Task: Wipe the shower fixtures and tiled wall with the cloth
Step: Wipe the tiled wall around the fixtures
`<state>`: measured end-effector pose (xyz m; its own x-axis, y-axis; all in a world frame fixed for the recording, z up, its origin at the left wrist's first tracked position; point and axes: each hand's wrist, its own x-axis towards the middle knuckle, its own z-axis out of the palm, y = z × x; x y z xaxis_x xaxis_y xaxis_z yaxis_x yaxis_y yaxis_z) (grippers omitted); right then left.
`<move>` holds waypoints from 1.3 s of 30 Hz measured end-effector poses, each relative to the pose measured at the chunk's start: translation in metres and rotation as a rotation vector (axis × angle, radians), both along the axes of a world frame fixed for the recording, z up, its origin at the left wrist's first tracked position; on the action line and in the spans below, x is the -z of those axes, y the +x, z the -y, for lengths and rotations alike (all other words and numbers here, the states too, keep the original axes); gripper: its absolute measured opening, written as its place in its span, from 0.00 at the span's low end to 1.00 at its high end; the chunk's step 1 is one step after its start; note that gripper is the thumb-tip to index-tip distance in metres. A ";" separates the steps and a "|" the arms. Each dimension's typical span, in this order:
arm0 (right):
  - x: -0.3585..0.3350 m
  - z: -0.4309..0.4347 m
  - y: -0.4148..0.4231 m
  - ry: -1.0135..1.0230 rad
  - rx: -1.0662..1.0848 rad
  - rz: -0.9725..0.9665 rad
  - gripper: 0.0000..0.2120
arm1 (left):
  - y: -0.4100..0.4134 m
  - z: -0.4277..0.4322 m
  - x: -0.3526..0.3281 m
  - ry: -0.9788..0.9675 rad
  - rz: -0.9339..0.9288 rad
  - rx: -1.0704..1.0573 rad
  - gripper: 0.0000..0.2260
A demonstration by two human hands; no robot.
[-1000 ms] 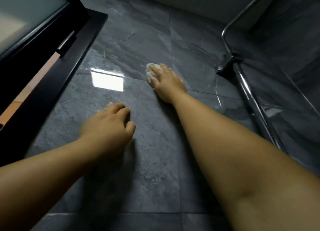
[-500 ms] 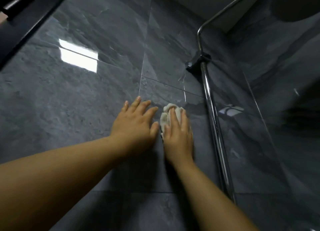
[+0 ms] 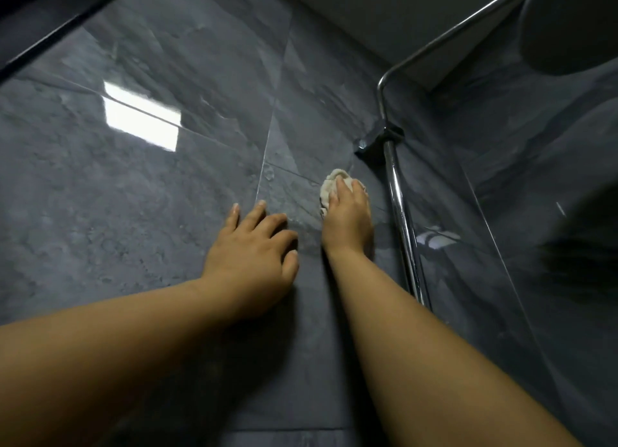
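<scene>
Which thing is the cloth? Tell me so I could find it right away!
Start at the big dark grey tiled wall and find the shiny shower pole on its right side. Just left of the pole, below its dark bracket, the right hand presses a small crumpled cloth against the tile. It is the only pale, soft thing on the dark wall.

Your left hand [image 3: 254, 262] rests on the wall [image 3: 133, 212]. Your right hand [image 3: 347, 219] is just to its right, on top of the cloth [image 3: 329, 187], which sits against the wall. The pipe [image 3: 401, 219] runs up the wall just right of the cloth. The shower head [image 3: 575, 21] is high up on the right.
</scene>
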<state>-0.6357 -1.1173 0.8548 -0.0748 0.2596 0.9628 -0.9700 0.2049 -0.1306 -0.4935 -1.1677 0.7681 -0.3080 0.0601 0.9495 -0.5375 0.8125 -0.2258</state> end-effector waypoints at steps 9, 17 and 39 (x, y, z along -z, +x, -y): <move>-0.075 0.001 0.007 -0.044 -0.022 0.337 0.26 | -0.003 0.010 -0.015 -0.072 -0.013 -0.056 0.41; -0.049 -0.002 0.004 0.000 -0.034 0.375 0.26 | 0.001 -0.004 -0.018 0.000 0.073 -0.089 0.22; 0.223 -0.005 0.030 0.072 -0.091 0.713 0.29 | 0.001 -0.029 0.092 0.129 0.322 0.096 0.21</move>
<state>-0.6056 -1.1126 0.6320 -0.7095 0.1598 0.6863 -0.6677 0.1591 -0.7273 -0.4929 -1.1388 0.6759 -0.5916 -0.0108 0.8062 -0.3753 0.8886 -0.2635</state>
